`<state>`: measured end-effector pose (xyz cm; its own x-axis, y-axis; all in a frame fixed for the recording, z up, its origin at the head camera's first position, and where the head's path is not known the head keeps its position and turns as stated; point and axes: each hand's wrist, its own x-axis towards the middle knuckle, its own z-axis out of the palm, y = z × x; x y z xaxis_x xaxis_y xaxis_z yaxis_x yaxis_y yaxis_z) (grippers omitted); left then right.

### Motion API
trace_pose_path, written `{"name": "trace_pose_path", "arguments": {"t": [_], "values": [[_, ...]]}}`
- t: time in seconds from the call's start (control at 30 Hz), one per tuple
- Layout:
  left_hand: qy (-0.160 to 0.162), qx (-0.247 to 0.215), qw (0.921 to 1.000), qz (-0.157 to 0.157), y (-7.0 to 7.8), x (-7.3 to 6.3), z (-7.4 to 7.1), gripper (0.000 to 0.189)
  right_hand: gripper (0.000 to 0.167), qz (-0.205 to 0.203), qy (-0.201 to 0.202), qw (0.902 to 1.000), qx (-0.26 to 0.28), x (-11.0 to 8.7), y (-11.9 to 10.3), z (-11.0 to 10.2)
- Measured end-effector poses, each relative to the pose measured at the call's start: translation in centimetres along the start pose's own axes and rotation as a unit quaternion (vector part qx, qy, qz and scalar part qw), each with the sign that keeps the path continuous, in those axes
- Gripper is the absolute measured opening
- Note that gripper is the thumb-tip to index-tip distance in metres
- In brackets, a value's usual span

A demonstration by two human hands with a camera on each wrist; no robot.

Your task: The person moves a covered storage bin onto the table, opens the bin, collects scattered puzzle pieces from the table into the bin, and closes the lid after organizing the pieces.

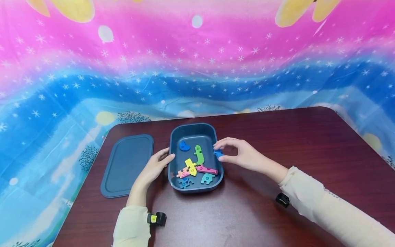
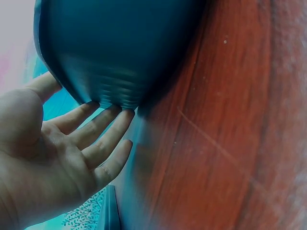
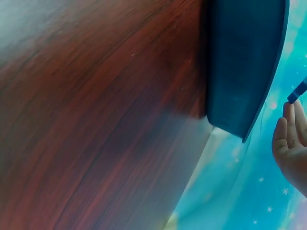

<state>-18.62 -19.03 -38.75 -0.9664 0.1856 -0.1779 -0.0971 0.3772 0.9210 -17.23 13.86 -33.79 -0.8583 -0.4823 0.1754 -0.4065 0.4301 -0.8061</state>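
A dark blue-grey box [image 1: 172, 171] holds several colourful puzzle pieces, among them a green piece [image 1: 199, 155], a yellow piece [image 1: 190, 167], a pink piece [image 1: 206, 169], a teal piece [image 1: 207, 178] and a round-edged blue piece [image 1: 184, 146]. My left hand [image 1: 155, 168] is at the box's left side. In the left wrist view its nearly straight fingers [image 2: 98, 132] touch the outer wall, with the thumb at the rim. My right hand [image 1: 239, 154] pinches a blue puzzle piece [image 1: 218, 153] between thumb and fingers, at the box's right rim.
A flat lid [image 1: 126, 164] in the same dark colour lies left of the box on the reddish-brown table [image 1: 277, 137]. Behind the table hangs a pink and blue cloth [image 1: 197, 68] with snowflakes. Both sleeves carry small black wrist cameras.
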Motion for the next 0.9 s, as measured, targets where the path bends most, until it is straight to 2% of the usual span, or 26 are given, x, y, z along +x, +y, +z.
{"name": "trace_pose_path", "arguments": {"t": [0.47,0.9], "values": [[-0.002,0.000,1.0000,0.002,-0.1,0.0,0.0,0.063,0.031,-0.015,-0.015,0.9998,-0.007,1.9,-0.8,1.8],[-0.004,0.004,1.0000,0.003,-0.1,0.0,0.0,0.065,0.029,-0.014,-0.017,0.9997,-0.008,2.6,-0.3,2.3]]}}
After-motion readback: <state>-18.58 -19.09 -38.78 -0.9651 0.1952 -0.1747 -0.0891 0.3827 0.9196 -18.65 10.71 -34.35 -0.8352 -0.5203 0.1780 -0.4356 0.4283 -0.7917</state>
